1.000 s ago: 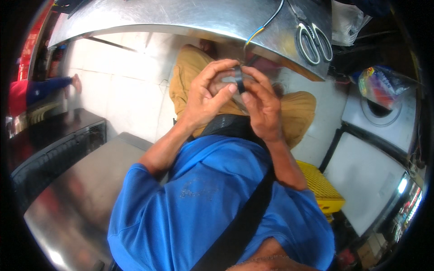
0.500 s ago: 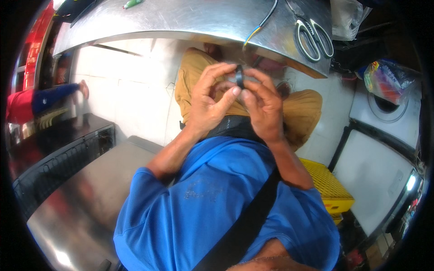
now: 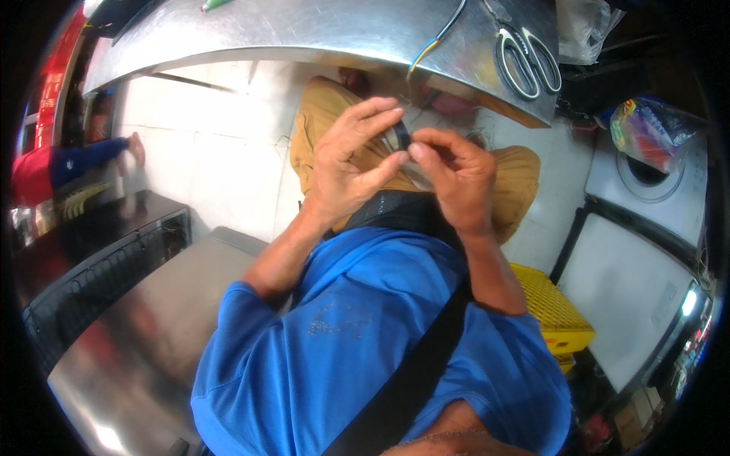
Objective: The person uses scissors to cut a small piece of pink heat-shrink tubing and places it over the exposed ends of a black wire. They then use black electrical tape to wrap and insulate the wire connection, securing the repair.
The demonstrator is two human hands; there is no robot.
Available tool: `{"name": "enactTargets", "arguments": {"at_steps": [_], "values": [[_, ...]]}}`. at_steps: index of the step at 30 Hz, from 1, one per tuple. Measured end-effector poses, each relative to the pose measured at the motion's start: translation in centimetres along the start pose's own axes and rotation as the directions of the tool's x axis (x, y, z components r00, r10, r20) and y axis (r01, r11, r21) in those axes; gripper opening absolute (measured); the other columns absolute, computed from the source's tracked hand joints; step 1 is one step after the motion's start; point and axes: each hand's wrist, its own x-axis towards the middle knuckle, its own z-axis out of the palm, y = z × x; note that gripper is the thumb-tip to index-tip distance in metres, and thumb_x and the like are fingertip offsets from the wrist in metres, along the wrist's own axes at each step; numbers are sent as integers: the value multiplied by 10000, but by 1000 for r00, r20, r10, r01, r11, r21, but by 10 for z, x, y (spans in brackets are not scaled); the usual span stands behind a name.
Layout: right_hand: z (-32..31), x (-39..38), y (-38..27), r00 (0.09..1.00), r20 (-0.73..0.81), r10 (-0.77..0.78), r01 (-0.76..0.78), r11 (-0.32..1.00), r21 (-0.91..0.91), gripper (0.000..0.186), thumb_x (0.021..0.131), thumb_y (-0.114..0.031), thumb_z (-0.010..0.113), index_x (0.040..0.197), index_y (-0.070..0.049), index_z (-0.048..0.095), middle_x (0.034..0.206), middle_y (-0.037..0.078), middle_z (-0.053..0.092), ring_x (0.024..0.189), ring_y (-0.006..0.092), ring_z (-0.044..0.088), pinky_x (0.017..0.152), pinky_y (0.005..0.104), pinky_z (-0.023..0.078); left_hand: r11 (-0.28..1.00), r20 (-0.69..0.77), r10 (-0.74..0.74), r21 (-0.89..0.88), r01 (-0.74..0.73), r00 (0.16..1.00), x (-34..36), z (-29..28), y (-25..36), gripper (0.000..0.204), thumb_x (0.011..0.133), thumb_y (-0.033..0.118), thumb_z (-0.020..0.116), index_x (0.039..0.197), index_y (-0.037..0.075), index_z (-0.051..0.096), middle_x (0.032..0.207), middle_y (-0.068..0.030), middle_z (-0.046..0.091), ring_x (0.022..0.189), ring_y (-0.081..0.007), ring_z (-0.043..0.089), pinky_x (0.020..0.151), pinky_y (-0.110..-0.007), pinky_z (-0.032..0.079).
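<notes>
Above my lap, both hands are on a small roll of black tape (image 3: 401,135). My left hand (image 3: 351,156) grips it between thumb and fingertips, the fingers arched over its far side. Thumb and forefinger of my right hand (image 3: 460,169) pinch at the roll's right edge. Whether a strip's end is between those fingertips is too small to tell. On the metal table beyond lies a dark cable (image 3: 449,30) with blue and yellow wires at its end, hanging over the near edge. Scissors (image 3: 525,64) with black and white handles rest to its right.
The steel table (image 3: 304,34) spans the far side. A metal-topped unit (image 3: 152,327) stands at my left, a yellow crate (image 3: 559,311) at my right. Further right are a white appliance (image 3: 620,292) and a washing machine with a plastic bag on it. Another person's leg (image 3: 87,161) shows at far left.
My right hand has turned and drawn slightly right, its thumb and forefinger now pinched at the roll's edge. My left fingers have opened out more around the tape.
</notes>
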Motion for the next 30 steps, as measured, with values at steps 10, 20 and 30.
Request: {"name": "enactTargets", "arguments": {"at_steps": [10, 20, 30], "values": [[-6, 6, -8, 979, 58, -193, 202, 933, -298, 54, 907, -31, 730, 926, -10, 684, 824, 102, 707, 717, 182, 702, 648, 313, 550, 966, 16, 135, 219, -135, 991, 5, 0, 6, 595, 727, 13, 856, 1297, 69, 696, 1336, -151, 632, 1231, -307, 623, 999, -390, 546], [-11, 14, 6, 919, 186, -347, 393, 835, -385, 133, 881, -16, 666, 956, -22, 557, 828, 117, 610, 726, 252, 656, 646, 389, 535, 954, 15, 158, 254, -157, 987, 6, 2, 6, 589, 715, 22, 858, 1282, 75, 707, 1302, -135, 647, 1181, -302, 646, 957, -386, 560], [-8, 14, 14, 895, 172, -412, 445, 805, -392, 142, 868, -4, 633, 956, -38, 527, 813, 100, 551, 706, 254, 628, 626, 383, 532, 949, 23, 171, 263, -171, 985, 11, 4, 10, 613, 688, 39, 881, 1274, 69, 705, 1285, -141, 642, 1166, -285, 653, 953, -377, 571]]}}
